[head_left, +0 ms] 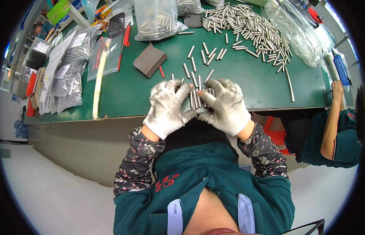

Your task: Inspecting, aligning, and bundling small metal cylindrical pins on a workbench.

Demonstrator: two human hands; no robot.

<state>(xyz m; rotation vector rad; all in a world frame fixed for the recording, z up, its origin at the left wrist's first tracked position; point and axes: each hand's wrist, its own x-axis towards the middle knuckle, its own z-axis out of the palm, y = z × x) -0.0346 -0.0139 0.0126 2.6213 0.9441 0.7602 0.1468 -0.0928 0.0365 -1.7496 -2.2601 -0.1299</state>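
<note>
Evidently my left hand (168, 105) and right hand (226, 105), half-curled, flanked the metal pins (195, 100) — probably to keep them aligned — whether pinching, I couldn't tell.

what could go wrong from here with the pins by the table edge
The row of pins between the left hand and right hand lies close to the table's front edge, so some might roll off. The loose pins just beyond could get nudged and scatter. The long metal piece has one end near that edge; a bump might knock it over.
</note>
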